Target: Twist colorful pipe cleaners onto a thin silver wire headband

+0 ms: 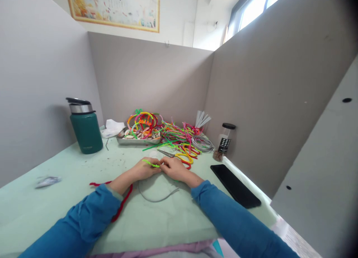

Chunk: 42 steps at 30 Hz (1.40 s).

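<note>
A lime-green pipe cleaner (151, 163) lies across the fingers of my left hand (144, 170), which are closed on it. My right hand (175, 169) pinches at the same spot, its fingertips meeting the left ones; a bit of green also shows beneath it. The exact grip point is hidden between the fingers. Below both hands, a thin grey curved band (159, 201) rests on the table. A dark red pipe cleaner (122, 206) runs under my left forearm. Just beyond my right hand are scissors (167, 153) with yellow and red handles.
A green bottle (86, 133) stands left. Behind are a metal tray (138, 141) of craft pieces, piled pipe cleaners (179, 133) and coiled grey wire (203, 143). At right are a clear jar (224, 142) and black phone (235, 185). Grey partitions (151, 71) enclose the table.
</note>
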Available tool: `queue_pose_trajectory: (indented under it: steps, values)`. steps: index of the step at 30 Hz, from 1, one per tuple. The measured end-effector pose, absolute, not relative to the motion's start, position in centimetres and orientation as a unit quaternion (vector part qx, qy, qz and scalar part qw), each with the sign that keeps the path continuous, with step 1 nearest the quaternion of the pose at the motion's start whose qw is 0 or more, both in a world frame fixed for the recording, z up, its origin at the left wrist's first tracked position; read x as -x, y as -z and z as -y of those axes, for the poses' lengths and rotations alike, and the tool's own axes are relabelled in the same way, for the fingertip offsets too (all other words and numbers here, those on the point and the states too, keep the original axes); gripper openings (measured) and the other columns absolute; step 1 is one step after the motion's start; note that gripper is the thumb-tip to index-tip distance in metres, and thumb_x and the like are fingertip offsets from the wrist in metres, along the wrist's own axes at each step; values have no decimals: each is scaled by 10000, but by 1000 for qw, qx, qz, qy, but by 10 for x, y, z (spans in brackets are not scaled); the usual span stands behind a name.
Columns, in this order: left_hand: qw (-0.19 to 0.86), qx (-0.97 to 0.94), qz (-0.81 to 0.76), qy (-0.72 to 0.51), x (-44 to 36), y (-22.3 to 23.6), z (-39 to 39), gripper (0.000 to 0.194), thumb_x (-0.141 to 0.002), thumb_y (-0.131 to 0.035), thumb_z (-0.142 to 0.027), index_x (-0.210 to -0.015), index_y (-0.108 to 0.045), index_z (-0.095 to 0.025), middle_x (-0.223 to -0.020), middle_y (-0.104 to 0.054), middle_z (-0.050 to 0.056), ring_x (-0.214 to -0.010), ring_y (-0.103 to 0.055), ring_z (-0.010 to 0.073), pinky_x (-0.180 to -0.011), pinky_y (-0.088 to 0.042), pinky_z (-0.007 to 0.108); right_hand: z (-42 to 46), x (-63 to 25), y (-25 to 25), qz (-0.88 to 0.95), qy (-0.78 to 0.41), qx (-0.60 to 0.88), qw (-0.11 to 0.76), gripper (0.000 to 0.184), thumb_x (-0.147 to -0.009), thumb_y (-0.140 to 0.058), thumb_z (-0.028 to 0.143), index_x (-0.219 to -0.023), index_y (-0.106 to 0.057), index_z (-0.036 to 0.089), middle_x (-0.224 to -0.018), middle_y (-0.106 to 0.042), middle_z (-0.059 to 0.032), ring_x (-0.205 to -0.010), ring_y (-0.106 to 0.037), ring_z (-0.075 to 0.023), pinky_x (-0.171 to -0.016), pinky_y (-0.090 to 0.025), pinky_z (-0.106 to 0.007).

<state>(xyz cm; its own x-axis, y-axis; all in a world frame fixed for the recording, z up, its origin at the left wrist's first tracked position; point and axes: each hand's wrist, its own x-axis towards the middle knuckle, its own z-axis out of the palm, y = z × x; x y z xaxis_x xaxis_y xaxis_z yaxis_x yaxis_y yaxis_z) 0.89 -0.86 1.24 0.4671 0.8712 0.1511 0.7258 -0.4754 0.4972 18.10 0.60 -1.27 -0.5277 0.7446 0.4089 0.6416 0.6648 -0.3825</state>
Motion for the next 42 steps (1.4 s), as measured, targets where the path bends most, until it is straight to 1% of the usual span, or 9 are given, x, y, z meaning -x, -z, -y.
queue_pose_trajectory:
  steps: [9, 16, 21, 26, 29, 32, 42]
  values:
    - [197, -834, -472, -204, -9, -12, 8, 249, -710, -509, -337, -829, -634, -157, -763, -629, 10, -727, -535, 134, -630, -365, 184, -6, -181, 13, 870, -91, 396, 280, 206, -803, -456, 281, -918, -606, 200, -779, -634, -8, -663, -529, -120, -568, -312, -213]
    - [197, -834, -466, -221, -9, -10, 6, 256, -720, -491, -338, -808, -641, -151, -719, -608, 7, -682, -513, 123, -592, -350, 182, -6, -182, 13, 870, -88, 394, 284, 210, -808, -447, 257, -937, -605, 204, -809, -640, -10, -686, -539, -125, -588, -328, -216]
    - [199, -829, -468, -230, -8, -7, 3, 238, -726, -471, -327, -737, -625, -146, -564, -523, -22, -561, -446, 98, -515, -313, 181, -4, -182, 11, 870, -85, 392, 286, 215, -816, -439, 256, -945, -604, 206, -823, -643, -9, -688, -539, -125, -592, -332, -218]
    - [210, -828, -461, -242, -8, -7, 4, 202, -726, -463, -296, -665, -591, -151, -499, -460, -38, -495, -398, 81, -482, -283, 182, -4, -181, 11, 870, -84, 394, 284, 213, -816, -443, 257, -945, -605, 208, -837, -647, -10, -710, -548, -130, -605, -339, -220]
    - [215, -825, -466, -236, -9, -10, 6, 202, -726, -450, -277, -583, -533, -161, -442, -406, -47, -449, -371, 76, -467, -270, 185, -4, -181, 11, 871, -90, 391, 283, 220, -822, -434, 263, -951, -604, 208, -847, -650, -13, -724, -556, -132, -619, -350, -220]
    - [226, -824, -468, -228, -10, -12, 8, 213, -728, -427, -271, -553, -492, -169, -423, -384, -50, -420, -365, 74, -453, -267, 184, -4, -181, 11, 871, -93, 392, 281, 224, -825, -431, 268, -949, -606, 208, -851, -652, -16, -729, -560, -134, -625, -357, -220]
    - [280, -801, -479, -225, -9, -9, 5, 274, -734, -422, -367, -554, -489, -172, -404, -371, -51, -355, -370, 76, -397, -276, 188, -3, -181, 11, 868, -98, 393, 288, 225, -828, -436, 270, -947, -613, 200, -827, -648, -20, -712, -553, -131, -627, -356, -220]
